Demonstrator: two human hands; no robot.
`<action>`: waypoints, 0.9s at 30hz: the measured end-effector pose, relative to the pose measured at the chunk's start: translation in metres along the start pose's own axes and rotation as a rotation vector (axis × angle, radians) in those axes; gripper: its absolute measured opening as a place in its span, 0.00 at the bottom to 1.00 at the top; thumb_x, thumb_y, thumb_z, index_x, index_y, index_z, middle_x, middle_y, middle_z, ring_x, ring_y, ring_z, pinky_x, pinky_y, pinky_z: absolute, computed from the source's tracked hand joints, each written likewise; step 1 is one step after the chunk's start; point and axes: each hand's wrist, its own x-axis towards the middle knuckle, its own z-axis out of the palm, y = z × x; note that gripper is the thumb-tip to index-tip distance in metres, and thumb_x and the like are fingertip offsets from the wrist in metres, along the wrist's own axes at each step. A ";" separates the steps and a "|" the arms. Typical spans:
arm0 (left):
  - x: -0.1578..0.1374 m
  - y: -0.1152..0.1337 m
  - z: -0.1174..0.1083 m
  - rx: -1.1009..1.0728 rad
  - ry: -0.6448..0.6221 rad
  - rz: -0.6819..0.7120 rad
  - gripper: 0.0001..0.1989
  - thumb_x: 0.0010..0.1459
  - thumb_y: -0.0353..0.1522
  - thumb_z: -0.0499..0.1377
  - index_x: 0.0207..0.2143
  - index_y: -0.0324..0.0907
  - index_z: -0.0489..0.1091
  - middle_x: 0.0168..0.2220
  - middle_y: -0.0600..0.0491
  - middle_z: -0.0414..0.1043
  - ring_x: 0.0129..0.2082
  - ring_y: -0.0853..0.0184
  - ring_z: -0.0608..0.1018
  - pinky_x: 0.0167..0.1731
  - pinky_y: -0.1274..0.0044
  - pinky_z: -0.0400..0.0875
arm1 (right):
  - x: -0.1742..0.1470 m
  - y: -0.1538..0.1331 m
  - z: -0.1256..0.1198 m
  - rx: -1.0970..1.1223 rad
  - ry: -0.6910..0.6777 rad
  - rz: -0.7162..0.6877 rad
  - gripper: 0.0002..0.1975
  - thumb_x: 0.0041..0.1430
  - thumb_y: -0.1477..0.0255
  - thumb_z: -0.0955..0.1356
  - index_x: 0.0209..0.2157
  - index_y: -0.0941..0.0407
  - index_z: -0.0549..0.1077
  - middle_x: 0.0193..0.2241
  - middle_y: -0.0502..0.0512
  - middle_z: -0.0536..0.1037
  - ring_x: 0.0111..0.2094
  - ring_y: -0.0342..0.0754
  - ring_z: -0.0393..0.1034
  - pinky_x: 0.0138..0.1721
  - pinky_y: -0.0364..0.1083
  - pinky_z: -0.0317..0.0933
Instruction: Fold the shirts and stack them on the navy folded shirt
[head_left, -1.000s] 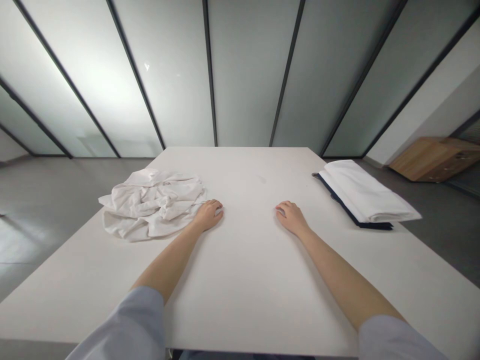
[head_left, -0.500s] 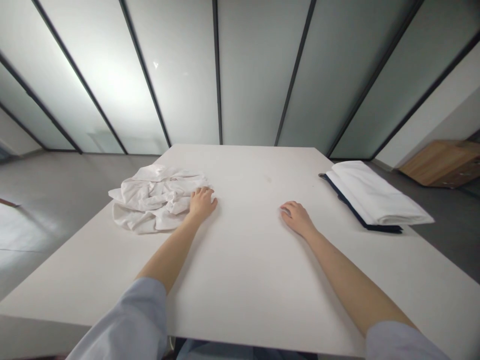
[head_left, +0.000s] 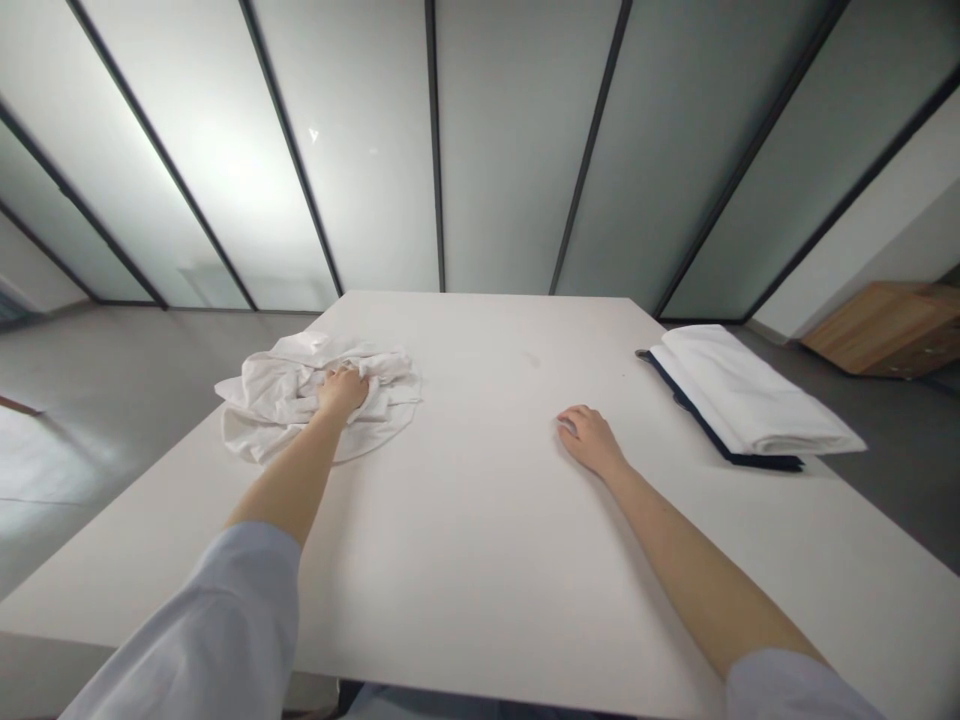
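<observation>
A crumpled white cloth (head_left: 262, 395) lies in a loose heap at the left side of the table. My left hand (head_left: 343, 390) is on the middle of the heap, its fingers sunk into the folds and closed on the fabric; the fingertips are partly hidden. My right hand (head_left: 590, 438) rests on the tabletop right of centre, fingers loosely bent with a gap between thumb and forefinger, holding nothing. Nearest to it, on the right, is a folded white cloth (head_left: 750, 390) stacked on a dark navy folded cloth (head_left: 761, 462).
The white table (head_left: 465, 560) stretches out in front of me, with the folded stack reaching its right edge. Beyond it stand frosted glass panels (head_left: 495, 150) with dark frames. A wooden cabinet (head_left: 885, 325) stands on the floor at the right.
My left hand has moved left from the heap's right edge onto its middle and closed on the cloth, whose folds have shifted. My right hand has barely moved.
</observation>
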 end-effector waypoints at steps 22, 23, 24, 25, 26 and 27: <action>-0.106 0.187 0.019 -0.292 0.000 0.861 0.26 0.55 0.48 0.58 0.53 0.46 0.69 0.59 0.44 0.63 0.58 0.52 0.65 0.57 0.60 0.57 | -0.002 0.026 -0.011 0.235 0.630 0.299 0.21 0.56 0.75 0.57 0.51 0.58 0.64 0.47 0.64 0.70 0.51 0.57 0.62 0.53 0.55 0.55; -0.109 0.183 0.026 -0.277 -0.019 0.812 0.27 0.55 0.49 0.57 0.52 0.46 0.69 0.59 0.44 0.63 0.58 0.51 0.65 0.57 0.59 0.58 | -0.003 0.026 -0.014 0.242 0.660 0.314 0.21 0.56 0.75 0.57 0.51 0.58 0.64 0.47 0.65 0.70 0.51 0.57 0.62 0.54 0.55 0.54; -0.111 0.179 0.033 -0.268 -0.040 0.777 0.27 0.54 0.50 0.57 0.52 0.46 0.69 0.59 0.45 0.63 0.58 0.50 0.64 0.57 0.58 0.58 | -0.004 0.026 -0.016 0.250 0.679 0.324 0.21 0.56 0.75 0.56 0.51 0.58 0.64 0.47 0.65 0.70 0.51 0.57 0.62 0.54 0.55 0.54; -0.111 0.176 0.037 -0.268 -0.059 0.759 0.27 0.55 0.50 0.57 0.52 0.46 0.69 0.60 0.45 0.62 0.59 0.50 0.64 0.57 0.58 0.58 | -0.004 0.025 -0.018 0.257 0.686 0.325 0.21 0.57 0.75 0.56 0.51 0.58 0.65 0.47 0.65 0.70 0.51 0.57 0.62 0.54 0.55 0.54; -0.110 0.173 0.041 -0.276 -0.074 0.756 0.26 0.55 0.50 0.56 0.52 0.46 0.70 0.60 0.45 0.62 0.59 0.51 0.64 0.57 0.58 0.58 | -0.005 0.024 -0.019 0.263 0.690 0.320 0.20 0.58 0.75 0.55 0.50 0.58 0.66 0.47 0.64 0.70 0.51 0.56 0.62 0.54 0.54 0.54; -0.109 0.170 0.044 -0.292 -0.086 0.764 0.25 0.57 0.48 0.56 0.52 0.46 0.70 0.61 0.46 0.62 0.60 0.52 0.64 0.58 0.59 0.58 | -0.006 0.022 -0.020 0.267 0.692 0.310 0.20 0.59 0.74 0.54 0.49 0.57 0.67 0.47 0.64 0.71 0.52 0.56 0.63 0.53 0.54 0.55</action>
